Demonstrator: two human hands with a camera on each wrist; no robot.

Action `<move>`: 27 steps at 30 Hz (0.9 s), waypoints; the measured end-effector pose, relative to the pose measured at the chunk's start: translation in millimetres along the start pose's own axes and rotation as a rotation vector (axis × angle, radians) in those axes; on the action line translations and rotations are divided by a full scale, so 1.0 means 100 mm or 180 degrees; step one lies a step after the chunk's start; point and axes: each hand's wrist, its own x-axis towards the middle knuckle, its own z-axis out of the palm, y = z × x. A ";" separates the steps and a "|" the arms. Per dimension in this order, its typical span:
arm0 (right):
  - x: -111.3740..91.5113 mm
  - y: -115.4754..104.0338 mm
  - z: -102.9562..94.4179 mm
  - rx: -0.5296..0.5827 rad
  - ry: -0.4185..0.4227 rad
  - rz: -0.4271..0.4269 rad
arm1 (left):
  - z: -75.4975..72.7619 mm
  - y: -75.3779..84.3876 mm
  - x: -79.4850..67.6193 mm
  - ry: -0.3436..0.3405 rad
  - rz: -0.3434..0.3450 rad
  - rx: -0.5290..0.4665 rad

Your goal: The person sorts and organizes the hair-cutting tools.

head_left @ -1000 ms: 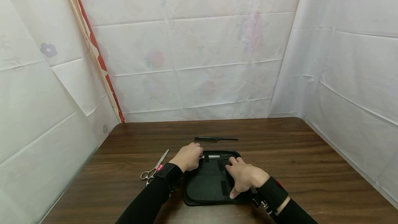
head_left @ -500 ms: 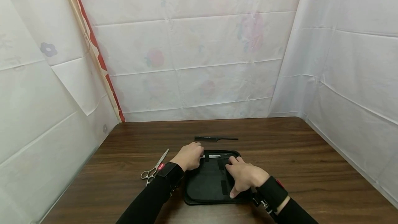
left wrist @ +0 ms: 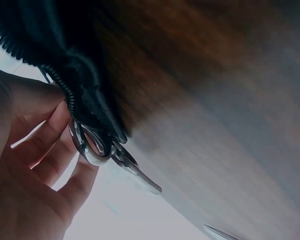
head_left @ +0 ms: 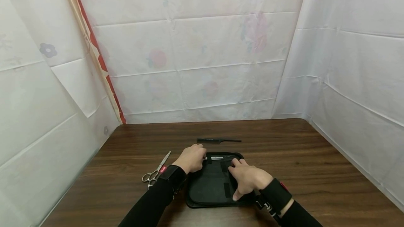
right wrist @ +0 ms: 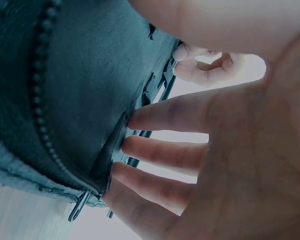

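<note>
Item one: black, rounded-corner zippered case (head_left: 208, 188) of leather-like material, flat on the dark brown wood-grain counter (head_left: 325, 164), between my hands, bands uppermost.

Item two: silver metal scissors (head_left: 216, 158) at the case's far edge; blade under a narrow black elastic band (head_left: 209, 159), finger rings projecting past the zipped edge at the left corner.

Left hand (head_left: 192, 158): fingers curled at those rings, by my reading pinching them; the exact contact is partly hidden behind the zipper teeth (left wrist: 60, 82).

Right hand (head_left: 250, 178): fingers straight and spread, resting on the case's right side, pinching nothing.

Item three: second pair of silver scissors with a red tag (head_left: 157, 171), on the counter left of the case, near my left wrist, untouched.

Item four: black tail comb with a thin handle (head_left: 218, 140), on the counter beyond the case, untouched.

Step in hand, as I judge it: handling the banded scissors while the right hand steadies the case. Inward or outward travel I cannot tell.

Next move, as I judge it: calls for a secure pinch on the rings, force along the blade's own line so the band does not snag, and light right-hand pressure against the case sliding.
</note>
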 end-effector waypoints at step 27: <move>0.01 0.01 0.00 -0.0071 -0.0022 0.0003 | 0.02 0.01 0.01 0.0052 -0.0120 -0.0210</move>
